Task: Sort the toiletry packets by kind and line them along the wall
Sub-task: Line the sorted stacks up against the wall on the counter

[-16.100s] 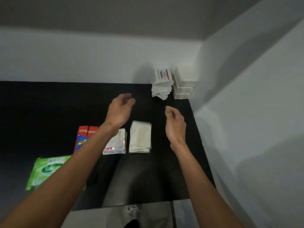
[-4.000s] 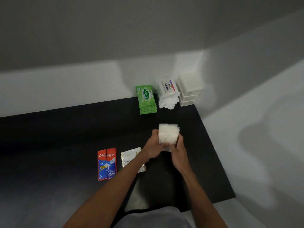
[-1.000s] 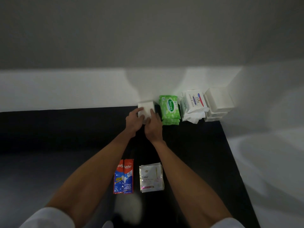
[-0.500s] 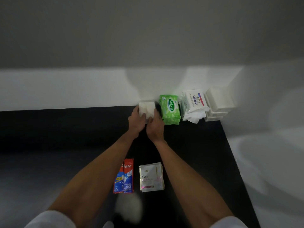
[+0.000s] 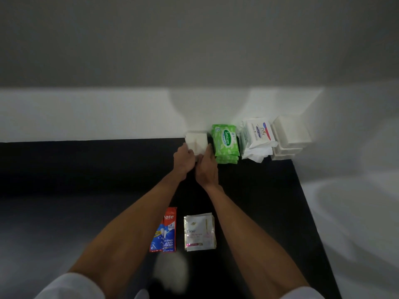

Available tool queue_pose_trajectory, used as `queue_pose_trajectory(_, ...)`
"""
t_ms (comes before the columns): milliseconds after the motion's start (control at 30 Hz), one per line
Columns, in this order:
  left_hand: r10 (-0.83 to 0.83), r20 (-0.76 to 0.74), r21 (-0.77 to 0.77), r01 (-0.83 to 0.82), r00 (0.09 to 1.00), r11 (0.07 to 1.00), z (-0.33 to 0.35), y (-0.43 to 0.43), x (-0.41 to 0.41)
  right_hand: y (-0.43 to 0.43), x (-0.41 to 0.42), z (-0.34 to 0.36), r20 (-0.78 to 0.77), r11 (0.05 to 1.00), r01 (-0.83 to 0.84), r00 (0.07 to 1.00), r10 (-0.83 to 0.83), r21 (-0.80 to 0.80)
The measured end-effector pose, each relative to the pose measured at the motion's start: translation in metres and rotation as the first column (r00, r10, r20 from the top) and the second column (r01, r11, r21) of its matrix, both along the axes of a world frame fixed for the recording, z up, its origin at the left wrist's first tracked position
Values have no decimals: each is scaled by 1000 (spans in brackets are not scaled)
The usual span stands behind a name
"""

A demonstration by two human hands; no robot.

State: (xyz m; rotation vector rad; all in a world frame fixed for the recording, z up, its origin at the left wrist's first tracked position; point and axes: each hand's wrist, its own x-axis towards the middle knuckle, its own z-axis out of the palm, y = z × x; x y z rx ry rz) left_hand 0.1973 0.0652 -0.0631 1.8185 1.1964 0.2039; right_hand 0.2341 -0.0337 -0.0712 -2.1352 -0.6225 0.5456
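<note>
Against the wall [image 5: 108, 117], a white packet stack [image 5: 197, 142] is gripped on both sides by the left hand [image 5: 184, 161] and right hand [image 5: 206, 167]. Green wipes [image 5: 225, 143] are stacked along the same wall.

Free counter [image 5: 86, 169] left; green pack [image 5: 225, 141] right

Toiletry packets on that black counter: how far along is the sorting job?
Looks done: the white boxes, white Dove packs and green Sanicare packs sit in a row against the wall. In hand: the left hand and right hand grip the plain white packets at the wall, left of the green ones. Left: the Colgate sachets and Dove sachets lie flat, away from the wall.
</note>
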Motion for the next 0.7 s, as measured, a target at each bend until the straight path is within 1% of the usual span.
queue_pose_trajectory(100,13,8,-3,-13,1000,1000,-1,-1,-1,-6,-5,9,50,999,-38,998,40,-34)
queue_pose_trajectory(167,20,14,-10,-19,1000,1000,0,-1,0,-9,-4,5,117,995,-75,990,81,-60)
queue_pose_trajectory(267,10,5,-3,-10,1000,1000,3,-3,1,-10,-1,-2,182,979,-144,969,169,-141)
queue_pose_trajectory(333,1,-3,-1,-1,1000,1000,5,-3,1,-10,0,-4,210,972,-154,959,190,-175)
queue_pose_trajectory(467,-7,-6,14,7,1000,1000,5,-2,0,-10,-1,-6,270,972,-135,945,185,-193)
queue_pose_trajectory(700,-10,35,11,9,999,1000,14,-4,-5,-23,-17,25,191,946,-173,954,230,-275)
